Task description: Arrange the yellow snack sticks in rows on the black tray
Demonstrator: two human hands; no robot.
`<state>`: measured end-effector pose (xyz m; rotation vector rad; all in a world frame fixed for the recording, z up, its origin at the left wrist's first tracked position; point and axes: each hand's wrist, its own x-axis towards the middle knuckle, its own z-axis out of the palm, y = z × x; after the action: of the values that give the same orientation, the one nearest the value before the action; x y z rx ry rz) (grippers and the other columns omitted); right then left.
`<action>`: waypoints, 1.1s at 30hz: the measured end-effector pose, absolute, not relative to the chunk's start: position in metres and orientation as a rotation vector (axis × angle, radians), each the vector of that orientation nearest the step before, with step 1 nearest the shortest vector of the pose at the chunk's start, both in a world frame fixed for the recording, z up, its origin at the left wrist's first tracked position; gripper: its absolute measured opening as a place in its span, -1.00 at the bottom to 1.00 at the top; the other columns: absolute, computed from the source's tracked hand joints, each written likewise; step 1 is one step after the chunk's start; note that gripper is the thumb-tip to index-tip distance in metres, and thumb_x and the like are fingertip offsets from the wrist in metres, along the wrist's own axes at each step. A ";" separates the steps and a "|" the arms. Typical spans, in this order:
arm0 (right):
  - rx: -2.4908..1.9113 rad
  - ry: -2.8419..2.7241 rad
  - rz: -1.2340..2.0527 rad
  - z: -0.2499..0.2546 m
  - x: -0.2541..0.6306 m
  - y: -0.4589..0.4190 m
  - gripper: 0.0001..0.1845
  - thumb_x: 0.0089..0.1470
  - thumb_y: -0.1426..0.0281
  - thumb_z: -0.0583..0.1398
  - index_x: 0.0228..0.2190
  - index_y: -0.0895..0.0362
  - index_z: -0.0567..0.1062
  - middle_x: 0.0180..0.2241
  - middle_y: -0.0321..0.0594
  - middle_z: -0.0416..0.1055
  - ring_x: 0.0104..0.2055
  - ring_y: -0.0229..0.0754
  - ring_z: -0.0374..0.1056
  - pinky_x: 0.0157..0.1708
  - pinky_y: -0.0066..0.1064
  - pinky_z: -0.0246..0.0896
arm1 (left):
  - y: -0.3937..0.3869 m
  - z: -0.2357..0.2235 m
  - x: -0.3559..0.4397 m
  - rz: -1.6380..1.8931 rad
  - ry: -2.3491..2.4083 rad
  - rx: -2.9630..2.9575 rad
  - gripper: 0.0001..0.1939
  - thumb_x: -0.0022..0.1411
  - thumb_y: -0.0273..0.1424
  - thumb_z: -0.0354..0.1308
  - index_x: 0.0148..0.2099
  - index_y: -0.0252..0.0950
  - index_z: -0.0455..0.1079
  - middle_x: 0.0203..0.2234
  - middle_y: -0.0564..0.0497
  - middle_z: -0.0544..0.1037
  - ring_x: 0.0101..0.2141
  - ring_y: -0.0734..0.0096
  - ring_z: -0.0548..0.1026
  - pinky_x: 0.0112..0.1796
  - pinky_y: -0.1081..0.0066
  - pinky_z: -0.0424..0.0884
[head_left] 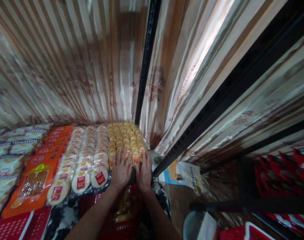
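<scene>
Both hands rest at the front of a block of small yellow-wrapped snack packs [125,135] lined up in rows on the shelf. My left hand [122,170] lies flat on the front packs with its fingers stretched out. At the right front edge of the same block is my right hand [144,171], fingers extended upward along the packs. To the left stand rows of round white crackers [81,181] in clear wrap with red labels. Beyond them are orange snack bags [33,181] with a window showing brown sticks.
White snack bags [7,170] fill the far left. Black perforated shelf posts [144,63] rise behind and at the right. Pleated curtains [79,66] hang at the back. Red baskets [15,225] sit low in front. At right are a printed bag [185,175] and red packages [281,176].
</scene>
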<state>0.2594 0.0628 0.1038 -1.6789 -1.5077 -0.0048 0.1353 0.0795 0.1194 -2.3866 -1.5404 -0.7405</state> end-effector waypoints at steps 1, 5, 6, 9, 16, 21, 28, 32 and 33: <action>-1.683 -1.505 -0.006 0.104 0.259 0.063 -0.41 0.16 0.34 -0.01 0.20 0.18 0.01 0.23 0.06 -0.09 0.29 0.00 -0.24 0.14 0.04 -0.05 | 0.080 0.119 0.135 -0.737 -1.540 -2.388 -0.45 0.21 -0.27 -0.05 0.25 -0.14 0.02 0.25 -0.07 0.02 0.25 0.10 -0.11 0.17 0.00 -0.09; -1.693 -1.514 -0.008 0.101 0.260 0.065 -0.45 0.17 0.34 -0.03 0.18 0.21 0.06 0.23 0.06 -0.05 0.28 -0.03 -0.20 0.15 -0.01 -0.04 | 0.080 0.119 0.136 -0.724 -1.543 -2.387 -0.45 0.22 -0.26 -0.05 0.25 -0.16 0.04 0.25 -0.07 0.05 0.25 0.10 -0.10 0.17 0.01 -0.09; -1.693 -1.525 -0.007 0.100 0.260 0.066 -0.45 0.18 0.34 -0.04 0.17 0.22 0.07 0.22 0.07 -0.03 0.28 -0.04 -0.18 0.15 -0.02 -0.04 | 0.080 0.119 0.136 -0.725 -1.547 -2.381 -0.45 0.22 -0.26 -0.06 0.25 -0.18 0.04 0.25 -0.07 0.05 0.25 0.11 -0.09 0.17 0.01 -0.10; -1.697 -1.551 -0.014 0.097 0.260 0.067 -0.43 0.18 0.33 -0.04 0.17 0.28 0.06 0.21 0.10 0.01 0.28 -0.06 -0.16 0.15 -0.06 -0.02 | 0.080 0.119 0.136 -0.734 -1.546 -2.377 -0.43 0.22 -0.25 -0.05 0.25 -0.20 0.02 0.24 -0.10 0.05 0.25 0.10 -0.09 0.17 0.01 -0.10; -1.700 -1.568 -0.012 0.094 0.260 0.068 -0.38 0.17 0.29 -0.03 0.20 0.29 -0.01 0.22 0.11 -0.03 0.28 -0.04 -0.17 0.14 -0.05 0.00 | 0.080 0.120 0.136 -0.717 -1.489 -2.427 -0.48 0.22 -0.24 -0.04 0.23 -0.07 0.07 0.23 -0.01 0.09 0.24 0.11 -0.08 0.17 -0.03 -0.12; -1.681 -1.573 -0.019 0.092 0.261 0.069 -0.36 0.18 0.28 -0.04 0.22 0.25 -0.06 0.23 0.09 -0.04 0.28 -0.05 -0.15 0.13 -0.05 0.02 | 0.081 0.118 0.135 -0.705 -1.470 -2.418 -0.48 0.22 -0.29 -0.05 0.23 -0.07 0.06 0.24 0.02 0.05 0.24 0.15 -0.04 0.18 -0.02 -0.13; -1.700 -1.579 -0.070 0.089 0.259 0.070 -0.38 0.19 0.25 -0.06 0.20 0.26 -0.02 0.23 0.09 -0.03 0.28 -0.04 -0.18 0.13 -0.06 0.01 | 0.079 0.118 0.134 -0.759 -1.485 -2.395 -0.46 0.22 -0.27 -0.05 0.24 -0.14 0.04 0.25 -0.09 0.04 0.25 0.14 -0.09 0.18 0.01 -0.08; -1.704 -1.575 -0.071 0.091 0.259 0.069 -0.36 0.19 0.23 -0.07 0.21 0.26 -0.05 0.25 0.08 -0.09 0.29 -0.02 -0.20 0.13 -0.05 -0.01 | 0.070 0.118 0.132 -0.847 -1.620 -2.294 -0.43 0.20 -0.30 -0.02 0.25 -0.20 0.03 0.27 -0.13 -0.06 0.26 0.02 -0.20 0.16 -0.05 -0.05; -1.702 -1.577 -0.072 0.091 0.259 0.068 -0.36 0.19 0.22 -0.07 0.22 0.25 -0.06 0.25 0.07 -0.11 0.29 -0.02 -0.20 0.13 -0.05 0.00 | 0.067 0.117 0.131 -0.874 -1.662 -2.256 -0.41 0.19 -0.31 -0.01 0.26 -0.22 0.00 0.28 -0.14 -0.09 0.25 -0.01 -0.22 0.15 -0.08 -0.04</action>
<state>0.2592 0.0684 0.0915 -1.7024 -1.5768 -0.0716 0.1305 0.0669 0.1175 -2.2563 -1.6618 -0.8740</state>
